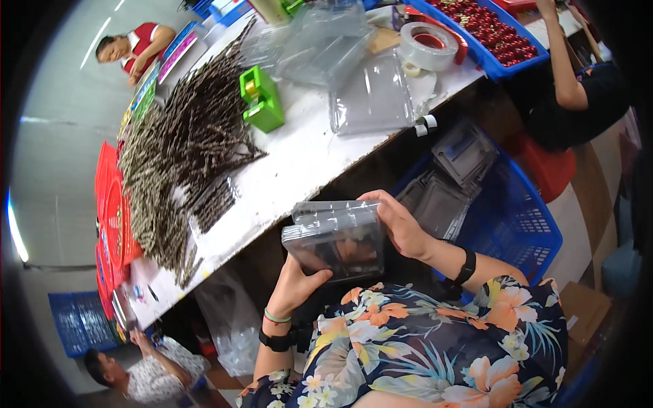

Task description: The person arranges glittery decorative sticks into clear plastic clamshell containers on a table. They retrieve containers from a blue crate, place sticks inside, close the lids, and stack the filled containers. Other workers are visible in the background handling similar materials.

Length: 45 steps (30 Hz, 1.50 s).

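Between my two hands, over my lap and off the table's front edge, is a stack of clear plastic folded boxes (340, 243). My left hand (294, 284) grips it from below at the left, thumb lying along the lower edge. At the right, my right hand (403, 228) has its fingers closed on the upper right corner. More flat clear boxes (435, 200) lie in a blue plastic basket (520, 224) beyond my right forearm. Clear plastic sheets (371, 95) rest on the white table (299, 160) ahead.
A green tape dispenser (262, 100) stands beside a large heap of brown twig-like stems (183, 129). Tape rolls (428, 46) and a blue tray of red beads (476, 27) are at the back right. Red baskets (112, 211) line the left side. Several other people sit around the table.
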{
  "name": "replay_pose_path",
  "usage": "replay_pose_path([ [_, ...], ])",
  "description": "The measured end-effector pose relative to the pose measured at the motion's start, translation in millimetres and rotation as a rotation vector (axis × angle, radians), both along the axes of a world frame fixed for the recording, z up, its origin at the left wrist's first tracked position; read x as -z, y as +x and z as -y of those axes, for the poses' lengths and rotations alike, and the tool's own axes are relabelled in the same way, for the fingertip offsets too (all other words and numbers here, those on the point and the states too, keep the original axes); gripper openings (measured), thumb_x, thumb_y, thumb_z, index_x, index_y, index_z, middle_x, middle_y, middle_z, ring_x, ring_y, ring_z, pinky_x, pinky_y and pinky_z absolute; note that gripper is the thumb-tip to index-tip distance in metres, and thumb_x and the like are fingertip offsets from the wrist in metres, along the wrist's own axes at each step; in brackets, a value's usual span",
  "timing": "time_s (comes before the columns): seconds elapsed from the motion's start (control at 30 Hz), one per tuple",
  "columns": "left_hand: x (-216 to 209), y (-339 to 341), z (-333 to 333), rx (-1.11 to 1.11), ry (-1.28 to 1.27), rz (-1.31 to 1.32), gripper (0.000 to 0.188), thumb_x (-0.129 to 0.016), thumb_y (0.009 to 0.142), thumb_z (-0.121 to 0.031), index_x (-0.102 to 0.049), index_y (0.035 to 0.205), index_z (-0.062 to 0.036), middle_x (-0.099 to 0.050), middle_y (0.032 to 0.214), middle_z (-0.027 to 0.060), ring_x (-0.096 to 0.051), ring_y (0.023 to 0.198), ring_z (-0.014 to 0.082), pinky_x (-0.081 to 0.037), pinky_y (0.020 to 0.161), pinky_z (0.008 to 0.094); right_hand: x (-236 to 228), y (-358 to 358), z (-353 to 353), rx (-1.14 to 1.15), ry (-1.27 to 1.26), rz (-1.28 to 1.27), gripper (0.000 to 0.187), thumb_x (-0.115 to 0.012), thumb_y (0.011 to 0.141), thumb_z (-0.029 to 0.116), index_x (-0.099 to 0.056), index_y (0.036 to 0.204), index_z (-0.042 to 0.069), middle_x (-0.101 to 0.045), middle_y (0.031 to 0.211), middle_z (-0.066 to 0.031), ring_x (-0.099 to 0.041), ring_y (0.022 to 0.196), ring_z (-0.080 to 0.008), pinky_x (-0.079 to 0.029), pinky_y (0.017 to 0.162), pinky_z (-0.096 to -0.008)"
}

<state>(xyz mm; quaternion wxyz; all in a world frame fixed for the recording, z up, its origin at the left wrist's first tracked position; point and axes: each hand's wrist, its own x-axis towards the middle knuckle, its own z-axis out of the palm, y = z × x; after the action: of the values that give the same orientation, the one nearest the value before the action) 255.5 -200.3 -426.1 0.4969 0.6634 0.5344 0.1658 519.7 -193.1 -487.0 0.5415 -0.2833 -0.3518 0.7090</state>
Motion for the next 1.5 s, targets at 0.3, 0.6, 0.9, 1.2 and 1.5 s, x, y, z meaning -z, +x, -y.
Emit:
replay_pose_path([
  [0.3, 8, 12, 42, -0.143, 0.227, 0.035, 0.018, -0.082, 0.076, -0.016, -0.074, 0.087, -0.0040, -0.069, 0.096, 0.0091, -0.063, 0.096, 0.0262, -0.047, 0.092, 0.0368, -10, 3, 21, -0.152, 0.078, -0.098, 0.064, -0.045, 0.103, 0.054, -0.044, 0.138, 0.000, -0.058, 0.127, -0.0107, -0.055, 0.119, -0.0150, -0.042, 0.104, -0.0306],
  [0.6, 25, 8, 59, -0.285, 0.270, 0.048, 0.062, -0.090, 0.065, -0.015, -0.053, 0.112, 0.0015, -0.069, 0.100, 0.0139, -0.071, 0.088, 0.0303, -0.055, 0.077, 0.0344, -11, -4, 30, -0.210, 0.140, -0.044, 0.077, -0.041, 0.099, 0.067, -0.044, 0.140, 0.001, -0.057, 0.130, -0.0105, -0.052, 0.123, -0.0152, -0.040, 0.107, -0.0307],
  [0.9, 52, -4, 72, -0.369, 0.399, 0.029, 0.059, -0.089, 0.059, -0.012, -0.060, 0.110, -0.0010, -0.066, 0.102, 0.0141, -0.067, 0.093, 0.0333, -0.053, 0.082, 0.0395, -17, -22, 37, -0.240, 0.218, 0.032, 0.098, -0.041, 0.088, 0.081, -0.037, 0.145, 0.002, -0.050, 0.137, -0.0147, -0.050, 0.127, -0.0205, -0.037, 0.110, -0.0347],
  [1.2, 19, 14, 64, -0.244, 0.529, -0.038, 0.048, -0.091, 0.061, -0.019, -0.069, 0.101, -0.0044, -0.069, 0.099, 0.0130, -0.068, 0.088, 0.0335, -0.054, 0.077, 0.0384, -8, -13, 40, -0.065, 0.400, 0.185, 0.094, -0.071, 0.084, 0.062, -0.035, 0.144, 0.001, -0.055, 0.133, -0.0192, -0.056, 0.122, -0.0246, -0.045, 0.104, -0.0382],
  [1.5, 17, 23, 55, -0.006, 0.583, -0.145, 0.052, -0.085, 0.072, -0.024, -0.062, 0.113, -0.0023, -0.066, 0.101, 0.0152, -0.065, 0.091, 0.0370, -0.052, 0.080, 0.0412, -2, -11, 40, 0.157, 0.345, 0.196, 0.079, -0.065, 0.089, 0.061, -0.043, 0.135, 0.000, -0.062, 0.118, -0.0168, -0.062, 0.108, -0.0205, -0.049, 0.096, -0.0340],
])
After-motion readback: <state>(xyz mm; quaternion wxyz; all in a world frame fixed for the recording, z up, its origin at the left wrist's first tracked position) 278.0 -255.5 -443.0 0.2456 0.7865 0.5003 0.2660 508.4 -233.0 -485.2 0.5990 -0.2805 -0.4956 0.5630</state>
